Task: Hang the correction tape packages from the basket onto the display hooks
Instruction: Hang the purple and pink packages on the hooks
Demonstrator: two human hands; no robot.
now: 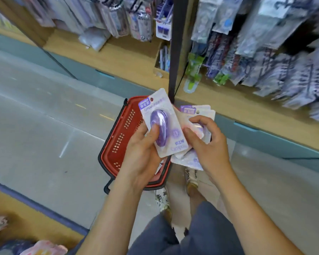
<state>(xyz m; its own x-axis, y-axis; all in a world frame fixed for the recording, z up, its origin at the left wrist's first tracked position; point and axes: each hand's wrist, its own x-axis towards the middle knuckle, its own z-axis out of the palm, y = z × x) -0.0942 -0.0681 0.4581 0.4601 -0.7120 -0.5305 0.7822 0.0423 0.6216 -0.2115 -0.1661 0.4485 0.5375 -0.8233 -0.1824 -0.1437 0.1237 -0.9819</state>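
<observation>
My left hand [143,150] grips one correction tape package [170,116], a white card with a purple oval dispenser, thumb pressed on the blister. My right hand [208,144] holds a fanned stack of several similar packages [195,109] just to the right, overlapping the first. Both hands hover above a red shopping basket [118,140] with a black rim standing on the floor. What the basket holds is hidden behind my hands. The display hooks are blurred among hanging goods [265,52] at the upper right.
A wooden shelf ledge [129,59] runs along the display, with a dark upright post [177,43] just behind the packages. Hanging stationery packs [129,17] fill the top. My feet [191,178] stand beside the basket on grey floor [35,126]. Another low shelf [17,223] lies at the bottom left.
</observation>
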